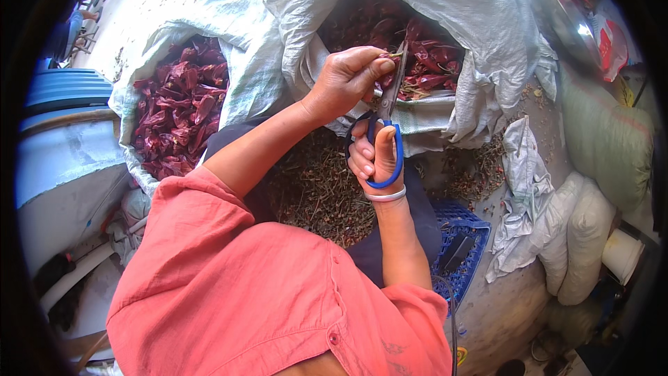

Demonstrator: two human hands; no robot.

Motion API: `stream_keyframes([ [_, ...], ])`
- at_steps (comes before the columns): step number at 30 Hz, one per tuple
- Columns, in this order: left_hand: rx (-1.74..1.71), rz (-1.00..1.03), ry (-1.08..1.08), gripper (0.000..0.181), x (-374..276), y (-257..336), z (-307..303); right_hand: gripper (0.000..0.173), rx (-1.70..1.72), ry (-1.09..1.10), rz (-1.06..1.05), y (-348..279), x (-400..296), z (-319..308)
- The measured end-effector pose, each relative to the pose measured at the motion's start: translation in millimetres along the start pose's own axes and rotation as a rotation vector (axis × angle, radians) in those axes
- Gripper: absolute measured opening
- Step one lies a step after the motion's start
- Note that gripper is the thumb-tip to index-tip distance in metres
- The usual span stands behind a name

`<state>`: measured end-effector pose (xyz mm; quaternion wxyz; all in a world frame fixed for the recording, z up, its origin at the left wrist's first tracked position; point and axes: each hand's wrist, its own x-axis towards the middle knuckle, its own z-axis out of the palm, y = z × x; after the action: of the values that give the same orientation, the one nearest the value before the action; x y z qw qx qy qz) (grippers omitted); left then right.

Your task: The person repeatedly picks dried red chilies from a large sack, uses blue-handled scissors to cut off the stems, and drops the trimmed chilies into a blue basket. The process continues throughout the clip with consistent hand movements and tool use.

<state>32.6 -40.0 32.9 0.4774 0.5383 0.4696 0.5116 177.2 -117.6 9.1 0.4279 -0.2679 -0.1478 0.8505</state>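
My left hand (347, 81) pinches a dried red chili pepper (385, 79) by its stem end, most of it hidden by the fingers. A greenish stem lies at the blades of blue-handled scissors (397, 81), which my right hand (377, 154) grips through the loops. Both hands are over the near edge of a white woven sack (464, 5) holding dried red chilies (430, 57). On the left, a second woven sack (245, 36) holds more dried chilies (180, 109). Cut stems and bits (323, 188) lie in a pile below my hands, between my legs.
A blue plastic crate (482, 230) with a dark object stands by my right leg. Empty sacks (524, 167), stuffed sacks (605, 130) and a white bucket (622, 256) are at the right. A blue ribbed plastic object (68, 86) is at the left. People's legs show at the upper left.
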Motion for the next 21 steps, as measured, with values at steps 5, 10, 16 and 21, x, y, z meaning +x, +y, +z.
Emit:
stream_keyframes([
  [5,0.282,0.077,-0.152,0.022,4.8,6.9,-15.3,0.020,-0.764,0.319,-0.399,-4.2,6.9,-19.5],
  [10,0.152,-0.009,-0.240,0.024,-5.4,10.4,-22.6,0.023,-0.585,0.204,-0.309,-10.8,-0.1,-9.0],
  [16,0.136,0.041,-0.211,0.023,-12.7,13.0,-30.2,0.042,-0.291,-0.021,-0.042,-6.8,-5.1,-5.8],
  [21,0.311,0.132,-0.233,0.017,-24.0,18.5,-45.7,0.057,-1.283,0.114,-0.399,-26.8,-5.8,-11.1],
])
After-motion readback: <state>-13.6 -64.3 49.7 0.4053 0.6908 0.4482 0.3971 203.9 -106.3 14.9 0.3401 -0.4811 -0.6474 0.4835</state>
